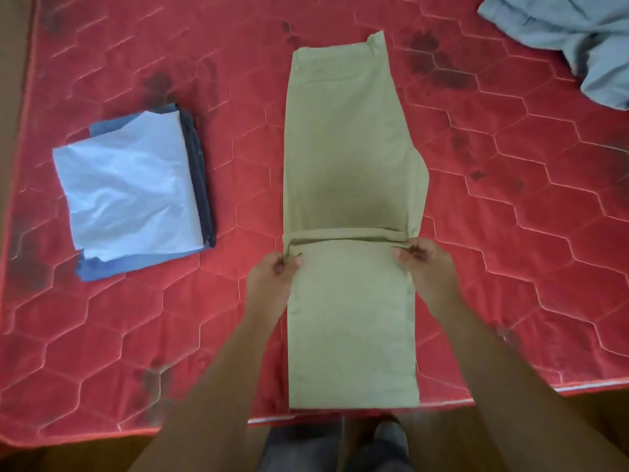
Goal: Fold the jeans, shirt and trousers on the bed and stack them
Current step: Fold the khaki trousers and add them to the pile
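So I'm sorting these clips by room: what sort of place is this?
Probably a bedroom: a bare red quilted mattress, trousers half folded on it, and a stack of folded clothes beside them.

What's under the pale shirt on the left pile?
A blue folded garment pokes out beneath the shirt, plus a dark layer along its right edge. Their middles are covered.

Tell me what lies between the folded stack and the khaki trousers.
Nothing: the head view shows only bare red mattress between the folded stack and the khaki trousers.
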